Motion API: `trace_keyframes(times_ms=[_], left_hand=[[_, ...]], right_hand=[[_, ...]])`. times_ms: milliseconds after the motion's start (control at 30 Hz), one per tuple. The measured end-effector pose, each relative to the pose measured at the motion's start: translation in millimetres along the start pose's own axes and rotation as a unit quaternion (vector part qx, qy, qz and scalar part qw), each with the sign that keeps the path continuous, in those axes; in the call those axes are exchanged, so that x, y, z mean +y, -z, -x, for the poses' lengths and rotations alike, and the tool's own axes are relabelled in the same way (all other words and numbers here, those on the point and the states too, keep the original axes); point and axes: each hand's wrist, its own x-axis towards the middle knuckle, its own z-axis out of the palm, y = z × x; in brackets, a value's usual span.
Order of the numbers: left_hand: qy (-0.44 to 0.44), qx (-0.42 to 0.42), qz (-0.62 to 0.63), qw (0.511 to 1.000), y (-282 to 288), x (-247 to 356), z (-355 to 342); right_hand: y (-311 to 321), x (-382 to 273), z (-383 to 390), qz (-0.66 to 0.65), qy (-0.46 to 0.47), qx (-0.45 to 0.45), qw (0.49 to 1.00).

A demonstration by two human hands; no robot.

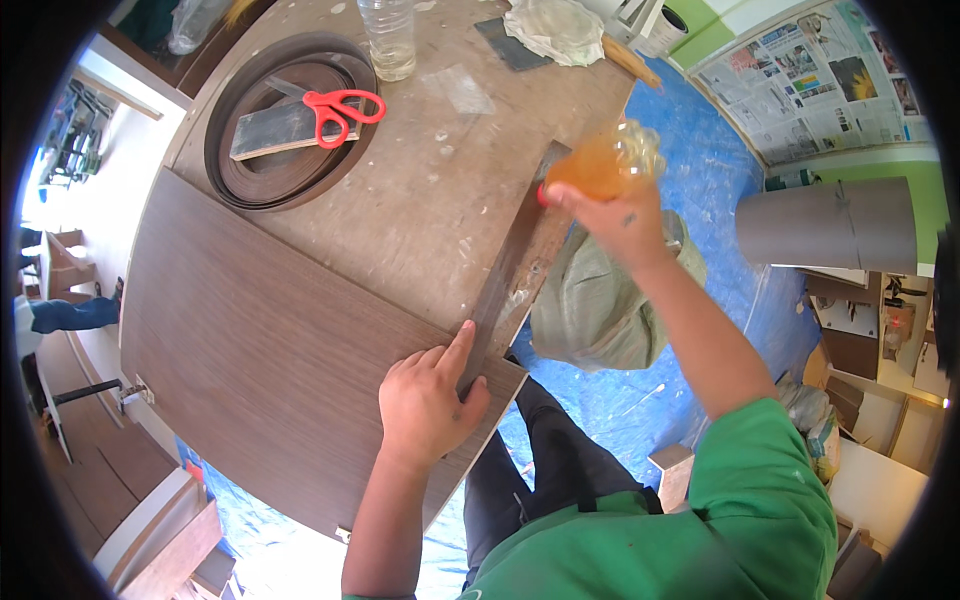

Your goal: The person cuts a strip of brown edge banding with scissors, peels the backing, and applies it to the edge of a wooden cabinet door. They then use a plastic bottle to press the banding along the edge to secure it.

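A broad wooden surface (420,190), scuffed and flecked with pale spots, fills the upper middle of the frame. Over its lower left lies a large dark wood-grain panel (260,370), reaching down to the lower centre. Beyond the surface's right edge a blue sheet (720,200) covers the floor, with a grey-green sack (590,310) slumped on it right of centre.

In the upper left of the surface sits a big coil of dark edge banding (225,150); inside the ring rest a dark flat board (270,130) and red-handled scissors (340,108). A clear plastic bottle (390,35) stands at the top centre, with a crumpled pale cloth (555,28) to its right.

A narrow wooden strip (520,265) runs diagonally along the right edge of the surface, from centre toward upper right. The left hand (425,405) presses flat on the panel at lower centre, fingers spread, thumb touching the strip's lower end. The right hand (610,220) is closed around a small orange plastic bottle (600,165), tipped with its red nozzle at the strip's upper end, right of centre.
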Motion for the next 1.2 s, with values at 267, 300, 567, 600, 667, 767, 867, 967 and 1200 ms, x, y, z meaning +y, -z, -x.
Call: trace_keyframes(times_ms=[267,300,567,600,667,767,867,967,1200], left_hand=[[-0.008,-0.001,0.001,1.0,0,0,-2],[-0.006,-0.007,0.001,1.0,1,0,-1],[-0.021,-0.039,-0.01,0.999,1,19,-34],[-0.024,-0.032,-0.012,0.999,-3,18,-45],[-0.03,-0.018,-0.015,0.999,-15,15,-65],[-0.026,-0.022,-0.048,0.998,-32,14,-86],[-0.013,-0.044,-0.079,0.996,-36,16,-93],[-0.026,-0.028,-0.122,0.992,-30,23,-85],[-0.066,0.069,-0.074,0.993,-21,11,-40]], right_hand=[[-26,-15,83,-0.095,0.015,-0.064,0.993],[-21,-4,81,-0.186,-0.033,-0.042,0.981],[41,23,72,-0.659,-0.163,0.01,0.734],[45,27,70,-0.666,-0.164,0.019,0.728],[49,30,62,-0.672,-0.16,0.025,0.723],[53,28,49,-0.66,-0.152,0.015,0.736],[51,29,39,-0.639,-0.159,0.003,0.753],[45,32,31,-0.636,-0.165,-0.003,0.754],[35,36,26,-0.631,-0.177,0.0,0.755]])
